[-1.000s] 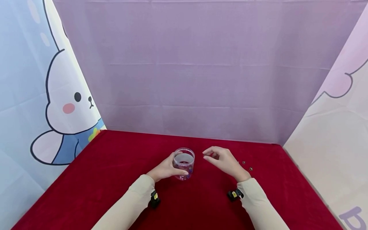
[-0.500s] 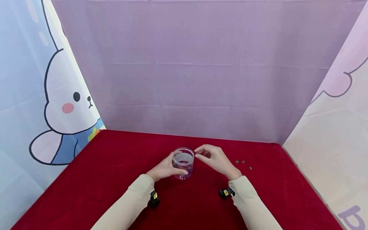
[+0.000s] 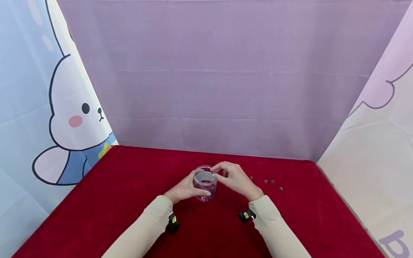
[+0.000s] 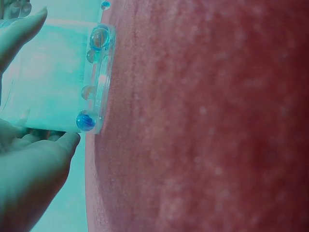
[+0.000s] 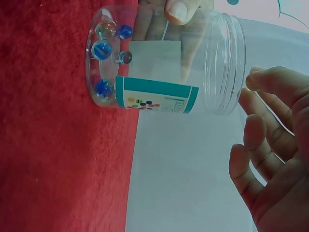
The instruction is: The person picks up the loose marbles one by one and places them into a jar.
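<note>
Jar [image 3: 204, 185], gripped by left fingers [image 3: 201, 193], has right fingers [image 5: 254, 131] at its rim [image 5: 238, 58], grasp unclear.

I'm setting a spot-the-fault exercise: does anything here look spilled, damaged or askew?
Nothing stands out. The clear jar looks intact, with marbles at its bottom. Four loose marbles lie on the red cloth, right of the right hand, but grouped, so probably not spilled.
</note>
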Tool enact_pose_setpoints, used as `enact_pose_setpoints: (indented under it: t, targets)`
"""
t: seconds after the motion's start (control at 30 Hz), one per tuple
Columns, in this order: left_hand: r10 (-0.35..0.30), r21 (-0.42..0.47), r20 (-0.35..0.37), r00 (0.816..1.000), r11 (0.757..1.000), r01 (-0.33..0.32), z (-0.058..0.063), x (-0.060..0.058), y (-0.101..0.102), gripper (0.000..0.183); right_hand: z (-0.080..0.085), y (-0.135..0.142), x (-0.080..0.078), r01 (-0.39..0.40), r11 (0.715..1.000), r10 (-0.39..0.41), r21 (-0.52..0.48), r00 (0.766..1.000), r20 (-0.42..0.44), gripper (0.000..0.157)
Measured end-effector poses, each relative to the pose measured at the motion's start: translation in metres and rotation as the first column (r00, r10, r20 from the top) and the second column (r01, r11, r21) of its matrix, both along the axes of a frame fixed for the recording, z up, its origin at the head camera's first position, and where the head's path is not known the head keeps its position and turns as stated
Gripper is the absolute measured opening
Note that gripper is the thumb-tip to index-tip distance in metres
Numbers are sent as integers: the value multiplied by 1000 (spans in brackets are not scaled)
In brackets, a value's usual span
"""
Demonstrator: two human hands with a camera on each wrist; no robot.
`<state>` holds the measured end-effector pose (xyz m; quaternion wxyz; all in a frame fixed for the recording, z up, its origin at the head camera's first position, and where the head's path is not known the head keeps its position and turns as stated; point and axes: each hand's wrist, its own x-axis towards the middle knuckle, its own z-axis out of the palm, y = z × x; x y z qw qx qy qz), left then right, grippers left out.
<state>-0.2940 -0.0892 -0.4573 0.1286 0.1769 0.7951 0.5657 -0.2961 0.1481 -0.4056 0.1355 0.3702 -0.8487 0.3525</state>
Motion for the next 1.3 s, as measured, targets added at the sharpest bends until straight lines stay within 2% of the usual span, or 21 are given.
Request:
enact_pose_setpoints:
  t: [0.47,1.0,1.3]
  targets:
    - [-3,6,15,1000,1000,3,-1,0,0,98,-3,-4,2,-8,999,7,39,999,39,25]
    - [9,-4,20,1000,1000,-9,1,0,1,101,2,7,4,-3,1000,5,28,999,-54,24]
    - [-2,14,3,1000,1000,2,0,0,2,98,2,21,5,38,999,-38,36,999,-2,25]
